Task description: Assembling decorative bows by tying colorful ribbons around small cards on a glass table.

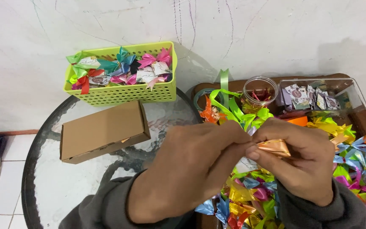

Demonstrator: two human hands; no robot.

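Observation:
My left hand [191, 165] and my right hand [301, 161] meet in front of me over a heap of coloured ribbon bows [250, 199]. Both pinch a small shiny orange-gold ribbon piece [275, 147]; the right fingers wrap around it and the left fingertips press its near end. Most of the ribbon piece is hidden by the fingers. Grey sleeves cover both wrists.
A round glass table [60, 182] carries a closed brown cardboard box [102, 131] and a lime green basket [123, 94] full of tagged bows. A clear jar [260, 91], a clear box with small tags [318, 95] and loose green ribbon [229, 104] lie on a brown tray at the right.

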